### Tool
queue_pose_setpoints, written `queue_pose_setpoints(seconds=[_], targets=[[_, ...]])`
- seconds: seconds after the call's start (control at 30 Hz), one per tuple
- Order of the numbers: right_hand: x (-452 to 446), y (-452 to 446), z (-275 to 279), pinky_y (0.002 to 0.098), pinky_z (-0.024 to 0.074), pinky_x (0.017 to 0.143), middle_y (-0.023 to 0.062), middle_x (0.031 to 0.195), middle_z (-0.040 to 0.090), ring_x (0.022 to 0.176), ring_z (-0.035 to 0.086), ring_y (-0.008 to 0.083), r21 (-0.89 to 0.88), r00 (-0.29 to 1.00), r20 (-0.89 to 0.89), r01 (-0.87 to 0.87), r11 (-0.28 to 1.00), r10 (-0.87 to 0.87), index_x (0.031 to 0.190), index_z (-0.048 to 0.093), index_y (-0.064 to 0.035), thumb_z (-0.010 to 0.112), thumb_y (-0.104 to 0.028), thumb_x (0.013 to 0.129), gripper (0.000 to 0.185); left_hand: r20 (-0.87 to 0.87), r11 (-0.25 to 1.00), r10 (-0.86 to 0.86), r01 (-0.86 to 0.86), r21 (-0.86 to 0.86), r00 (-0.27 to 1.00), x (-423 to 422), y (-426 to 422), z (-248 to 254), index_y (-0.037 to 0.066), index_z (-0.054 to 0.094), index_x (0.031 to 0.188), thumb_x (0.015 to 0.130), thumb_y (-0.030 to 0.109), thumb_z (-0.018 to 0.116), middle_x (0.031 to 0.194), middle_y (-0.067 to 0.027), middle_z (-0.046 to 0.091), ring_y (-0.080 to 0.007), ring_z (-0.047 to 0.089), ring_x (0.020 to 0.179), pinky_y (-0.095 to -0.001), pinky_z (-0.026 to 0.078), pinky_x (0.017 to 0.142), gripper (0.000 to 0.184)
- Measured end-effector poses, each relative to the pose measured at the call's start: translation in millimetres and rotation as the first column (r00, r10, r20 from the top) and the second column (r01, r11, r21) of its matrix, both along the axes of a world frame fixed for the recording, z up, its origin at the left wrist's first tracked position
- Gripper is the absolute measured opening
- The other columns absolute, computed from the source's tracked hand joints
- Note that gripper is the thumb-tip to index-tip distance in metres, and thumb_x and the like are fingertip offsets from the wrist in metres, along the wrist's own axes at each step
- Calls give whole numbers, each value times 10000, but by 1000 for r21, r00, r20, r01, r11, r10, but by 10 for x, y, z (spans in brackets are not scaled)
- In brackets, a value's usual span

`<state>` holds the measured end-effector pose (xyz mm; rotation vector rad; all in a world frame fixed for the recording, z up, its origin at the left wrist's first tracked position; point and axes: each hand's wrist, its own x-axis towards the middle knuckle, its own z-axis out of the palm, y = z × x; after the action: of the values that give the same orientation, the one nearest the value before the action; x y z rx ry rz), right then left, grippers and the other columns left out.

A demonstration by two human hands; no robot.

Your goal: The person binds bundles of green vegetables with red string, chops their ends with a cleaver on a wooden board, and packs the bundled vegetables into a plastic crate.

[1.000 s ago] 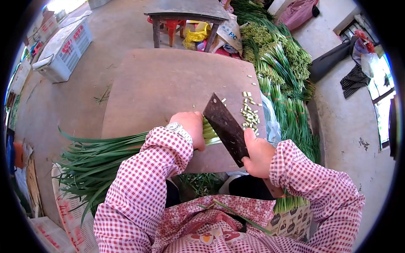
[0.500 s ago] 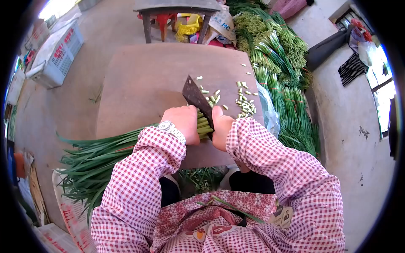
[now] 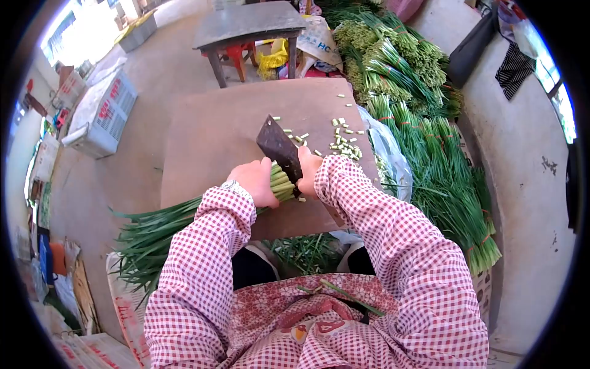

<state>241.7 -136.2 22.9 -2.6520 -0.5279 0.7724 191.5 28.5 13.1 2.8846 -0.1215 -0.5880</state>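
My left hand is closed around a bundle of long-leaved greens that look like garlic chives. The leaves trail off the left side of a brown board-topped table, while the pale stalk ends stick out to the right of my fingers. My right hand grips a dark cleaver, its handle hidden in my fist. The broad blade stands tilted right beside the stalk ends; whether it touches them I cannot tell. Short cut stalk pieces lie scattered beyond and right of the blade.
Bundled greens are heaped along the right side, beside a clear plastic bag. Ahead stand a small dark table and a red stool. A white crate is at the left. Leaf scraps lie below the table edge.
The camera view has shifted, showing more of the room's left side. The cleaver has come slightly away from the stalk ends, and a cut piece now lies near its lower edge. Both grips stay the same.
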Motion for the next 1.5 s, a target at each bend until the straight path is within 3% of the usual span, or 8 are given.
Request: queue_pose_setpoints(seconds=[0.27, 0.43, 0.6, 0.67, 0.77, 0.97, 1.37, 1.5], targets=[[85, -614, -224, 359, 527, 583, 155, 808, 654, 615, 649, 253, 35, 968, -188, 176, 984, -167, 1206, 361, -19, 652, -214, 812, 527, 173, 992, -100, 113, -64, 980, -325, 10, 95, -18, 462, 1172, 567, 355, 771, 1061, -219, 601, -360, 588, 985, -415, 478, 857, 775], [-233, -564, -328, 415, 433, 952, 201, 1010, 589, 1035, 549, 362, 179, 772, 634, -207, 962, 49, 1147, 521, -16, 699, -188, 756, 463, 638, 914, -239, 391, -105, 732, -1201, -128, 331, -21, 475, 1161, 593, 338, 780, 1028, -181, 599, -350, 592, 933, -433, 476, 827, 738], [-935, 23, -645, 377, 462, 939, 175, 1228, 572, 1105, 569, 257, 650, 624, -623, 78, 756, 472, 1263, 488, 25, 467, -521, 925, 643, 666, 963, -227, 266, 44, 711, -2037, -335, 254, 33, 535, 1157, 600, 326, 781, 1226, -181, 531, -337, 511, 1162, -512, 346, 1007, 675], [-1239, -69, -787, 381, 414, 1003, 165, 1346, 476, 1223, 482, 243, 574, 98, -776, 519, 633, 623, 1353, 392, 22, 539, -488, 901, 697, 679, 977, -189, 208, 55, 709, -2415, -272, 251, 84, 559, 1150, 588, 302, 789, 1301, -177, 474, -369, 456, 1224, -562, 280, 1038, 646], [-1345, -100, -974, 388, 321, 1079, 159, 1409, 396, 1282, 411, 246, 724, 185, -650, 443, 528, 737, 1449, 208, 6, 682, -396, 821, 884, 651, 943, 189, 49, -329, 735, -3001, -191, 26, 64, 574, 1043, 620, 172, 814, 1181, -158, 524, -330, 539, 1071, -469, 405, 951, 498], [-1579, -157, -661, 390, 352, 1046, 162, 1361, 441, 1242, 442, 254, 830, 481, -510, 57, 555, 713, 1446, 212, 1, 792, -317, 709, 991, -836, -749, 363, -404, -525, 411, -3278, -91, -409, 56, 415, 1297, 897, 613, 437, 1232, -105, 544, -276, 544, 1120, -478, 435, 965, 686], [-1954, -381, 127, 412, 364, 1043, 229, 1314, 473, 1225, 472, 316, 805, 862, 238, -434, 405, 448, 1418, 225, 37, 775, -346, 706, 978, -433, -540, 589, -65, -839, 682, -2559, -211, -76, 27, 382, 1361, 905, 576, 457, 1330, -168, 487, -288, 518, 1179, -441, 443, 994, 717], [-1780, -691, 70, 389, 490, 895, 238, 1285, 494, 1097, 564, 294, 914, 784, -330, 128, 384, 526, 1437, 223, -10, 623, -323, 868, 762, -440, -747, 275, -98, -658, 855, -2196, -191, -192, 1, 428, 1288, 836, 607, 531, 1189, -178, 538, -293, 549, 1075, -440, 464, 960, 763]])
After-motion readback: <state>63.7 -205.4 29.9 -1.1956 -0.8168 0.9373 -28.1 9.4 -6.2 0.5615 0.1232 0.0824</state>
